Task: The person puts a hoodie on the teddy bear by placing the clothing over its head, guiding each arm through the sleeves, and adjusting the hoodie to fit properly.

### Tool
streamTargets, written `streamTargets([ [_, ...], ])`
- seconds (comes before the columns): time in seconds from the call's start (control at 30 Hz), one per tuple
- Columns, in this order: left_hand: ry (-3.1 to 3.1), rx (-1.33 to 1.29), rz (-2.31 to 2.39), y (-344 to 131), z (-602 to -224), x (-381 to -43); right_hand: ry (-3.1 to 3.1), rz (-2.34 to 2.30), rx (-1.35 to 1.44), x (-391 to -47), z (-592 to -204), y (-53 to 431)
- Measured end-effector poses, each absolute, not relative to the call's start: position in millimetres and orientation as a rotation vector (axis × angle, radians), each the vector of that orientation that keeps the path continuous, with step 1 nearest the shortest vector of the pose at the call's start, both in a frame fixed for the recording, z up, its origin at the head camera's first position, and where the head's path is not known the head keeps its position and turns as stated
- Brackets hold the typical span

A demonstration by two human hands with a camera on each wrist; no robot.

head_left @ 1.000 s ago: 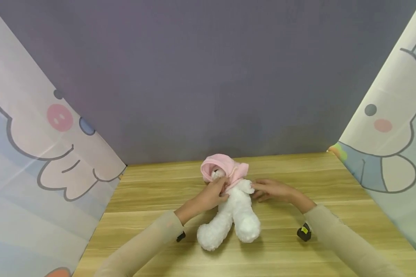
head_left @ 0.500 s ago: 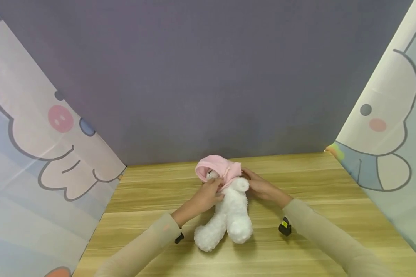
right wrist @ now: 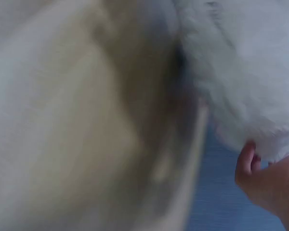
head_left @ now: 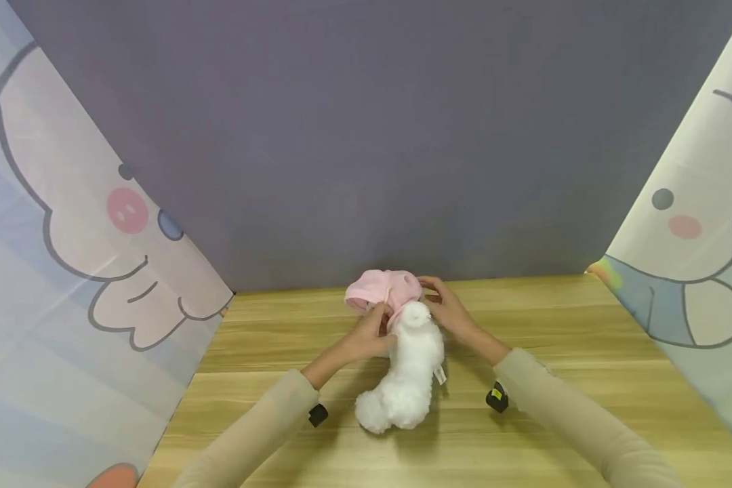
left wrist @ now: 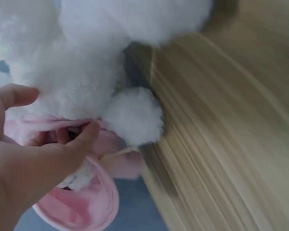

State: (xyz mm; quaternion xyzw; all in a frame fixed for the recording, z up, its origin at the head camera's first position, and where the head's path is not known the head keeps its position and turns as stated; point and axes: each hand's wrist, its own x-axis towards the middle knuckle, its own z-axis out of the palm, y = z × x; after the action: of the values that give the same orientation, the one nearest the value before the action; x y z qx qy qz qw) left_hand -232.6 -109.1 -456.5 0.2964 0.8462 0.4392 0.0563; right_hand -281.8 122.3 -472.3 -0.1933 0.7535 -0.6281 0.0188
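A white plush toy lies turned on its side on the table, legs toward me, with a pink hoodie bunched over its head and upper body. My left hand pinches the hoodie's hem; in the left wrist view its fingers are tucked under the pink edge. At the toy's back, my right hand grips the hoodie's far right edge with bent fingers. Part of the toy's face shows inside the hood. The right wrist view is blurred, with the right hand against white fur.
The wood-grain table ends at a grey back panel. Printed cartoon panels stand at the left and right. A small white tag hangs from the toy. Black wrist cameras sit under both sleeves.
The toy has rolled onto its side, its legs now overlapping. My right hand has moved from beside the toy's arm up to the hoodie's edge; the left hand stays at the hem.
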Motion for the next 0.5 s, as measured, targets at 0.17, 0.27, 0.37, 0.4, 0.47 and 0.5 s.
streamTargets([
  [0.17, 2.379, 0.695, 1.634, -102.5, -457.8, -242.1, 2.763, -1.694, -0.734, -281.7, -442.0, 120.2],
  [0.27, 2.253, 0.598, 1.773, -100.5, -461.7, -245.1, 2.934, -1.484, -0.775, -278.3, -428.1, 117.9],
  [0.37, 2.145, 0.570, 1.858, -100.3, -466.7, -246.3, 3.033, -1.320, -0.826, -274.0, -418.7, 116.4],
  [0.4, 2.116, 0.571, 1.870, -100.5, -468.2, -246.3, 3.052, -1.287, -0.849, -273.0, -416.5, 116.2],
  [0.47, 2.068, 0.590, 1.882, -101.3, -471.2, -247.4, 3.067, -1.264, -0.878, -272.5, -414.4, 116.1],
  [0.5, 2.057, 0.606, 1.876, -102.0, -472.9, -248.7, 3.071, -1.254, -0.880, -272.9, -414.1, 115.9],
])
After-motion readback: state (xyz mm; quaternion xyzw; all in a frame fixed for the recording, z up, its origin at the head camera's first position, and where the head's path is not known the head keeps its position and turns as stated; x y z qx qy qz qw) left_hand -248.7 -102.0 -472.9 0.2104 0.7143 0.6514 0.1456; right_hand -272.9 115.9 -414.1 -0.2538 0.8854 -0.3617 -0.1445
